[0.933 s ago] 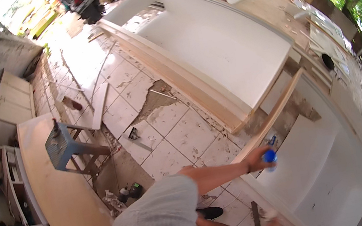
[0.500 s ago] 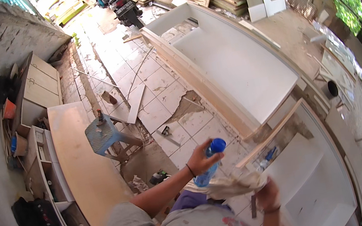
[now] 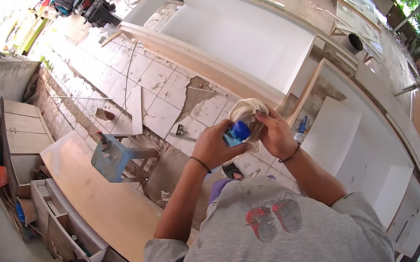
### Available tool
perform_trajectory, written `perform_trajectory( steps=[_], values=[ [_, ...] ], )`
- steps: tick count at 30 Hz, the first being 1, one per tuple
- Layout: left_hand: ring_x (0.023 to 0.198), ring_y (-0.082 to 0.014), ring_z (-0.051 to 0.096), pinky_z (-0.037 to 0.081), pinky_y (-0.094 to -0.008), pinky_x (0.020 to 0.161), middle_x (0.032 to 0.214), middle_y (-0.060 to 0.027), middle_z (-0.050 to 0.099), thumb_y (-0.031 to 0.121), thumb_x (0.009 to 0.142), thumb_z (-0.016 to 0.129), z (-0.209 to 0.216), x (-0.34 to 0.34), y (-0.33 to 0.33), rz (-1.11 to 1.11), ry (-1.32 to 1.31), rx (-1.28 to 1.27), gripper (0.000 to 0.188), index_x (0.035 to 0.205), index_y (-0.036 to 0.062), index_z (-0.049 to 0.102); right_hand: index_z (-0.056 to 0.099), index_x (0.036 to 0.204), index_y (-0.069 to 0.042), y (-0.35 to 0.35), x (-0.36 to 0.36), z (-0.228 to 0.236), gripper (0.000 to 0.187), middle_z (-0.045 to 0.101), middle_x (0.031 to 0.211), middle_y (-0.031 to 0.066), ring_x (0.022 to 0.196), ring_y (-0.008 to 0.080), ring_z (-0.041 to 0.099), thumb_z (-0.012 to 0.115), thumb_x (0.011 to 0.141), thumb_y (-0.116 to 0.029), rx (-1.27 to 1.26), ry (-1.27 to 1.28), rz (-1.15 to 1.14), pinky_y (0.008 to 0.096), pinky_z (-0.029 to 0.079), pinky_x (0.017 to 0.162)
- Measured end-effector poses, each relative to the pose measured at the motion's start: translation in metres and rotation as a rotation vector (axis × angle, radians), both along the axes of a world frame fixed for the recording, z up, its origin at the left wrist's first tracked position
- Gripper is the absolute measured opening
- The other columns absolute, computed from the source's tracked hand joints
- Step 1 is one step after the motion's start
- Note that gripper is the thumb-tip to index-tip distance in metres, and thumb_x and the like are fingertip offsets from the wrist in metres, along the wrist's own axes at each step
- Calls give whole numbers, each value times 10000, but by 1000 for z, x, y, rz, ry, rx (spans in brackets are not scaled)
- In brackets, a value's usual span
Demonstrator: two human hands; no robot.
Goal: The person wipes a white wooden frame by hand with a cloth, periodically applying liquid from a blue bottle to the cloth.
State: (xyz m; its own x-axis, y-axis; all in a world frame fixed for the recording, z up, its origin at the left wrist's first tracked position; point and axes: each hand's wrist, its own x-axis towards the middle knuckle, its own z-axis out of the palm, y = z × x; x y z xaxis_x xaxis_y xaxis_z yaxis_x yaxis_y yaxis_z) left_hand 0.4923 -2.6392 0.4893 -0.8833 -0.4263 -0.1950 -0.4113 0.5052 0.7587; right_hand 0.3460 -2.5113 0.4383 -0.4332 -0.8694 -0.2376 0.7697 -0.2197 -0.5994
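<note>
My left hand (image 3: 213,146) is closed around a blue plastic bottle (image 3: 232,137) with a dark blue cap, tilted so that the cap points to the right. Close against it, my right hand (image 3: 277,136) grips a cream cloth (image 3: 245,108), bunched up just behind and beside the bottle's cap. The two hands nearly meet in front of my chest. Part of the bottle is hidden by my left fingers, and whether the cloth touches the cap I cannot tell.
White cabinet carcasses (image 3: 257,47) lie on the tiled floor ahead and to the right. On the left are a blue-grey stool (image 3: 112,159), a long wooden panel (image 3: 91,191) and a drawer unit (image 3: 67,212). A motorbike (image 3: 93,8) stands at the far end, near stacked boards.
My hands have come together and moved forward, the cloth now beside the bottle's cap. The bottle has tilted over from upright. The whole view has shifted and turned.
</note>
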Motion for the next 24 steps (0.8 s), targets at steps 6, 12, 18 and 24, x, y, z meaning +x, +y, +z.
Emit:
perform_trajectory(
  steps=[6, 12, 18, 24],
  values=[
    [1112, -173, 555, 424, -316, 978, 1194, -100, 585, 262, 712, 852, -35, -3, -28, -115, 227, 422, 606, 1185, -23, 602, 542, 1257, 10, -21, 0, -3, 297, 631, 1144, 75, 1033, 140, 609, 515, 972, -70, 136, 303, 85, 279, 487, 909],
    [998, -110, 574, 462, -277, 891, 1118, -72, 625, 226, 756, 816, -51, -12, -40, 195, 134, 692, 572, 1206, -40, 583, 578, 1213, 13, -39, -27, -7, 261, 648, 1065, 52, 969, 110, 619, 513, 978, -80, 219, 406, 74, 241, 501, 846],
    [1179, -197, 538, 406, -319, 1003, 1384, -168, 487, 255, 703, 837, -55, -48, -81, 158, 224, 524, 574, 1150, -36, 624, 543, 1234, -7, -71, -86, -35, 254, 637, 1093, 52, 950, 114, 626, 479, 998, -74, 301, 227, 79, 267, 511, 852],
    [1243, -273, 517, 385, -369, 1035, 1347, -196, 532, 302, 680, 838, -26, -110, -127, -149, 65, 478, 567, 1097, -35, 656, 493, 1275, -13, -118, -138, -23, 351, 618, 1094, 48, 1014, 94, 572, 498, 927, 23, 83, 509, 369, 257, 473, 885]
  ],
)
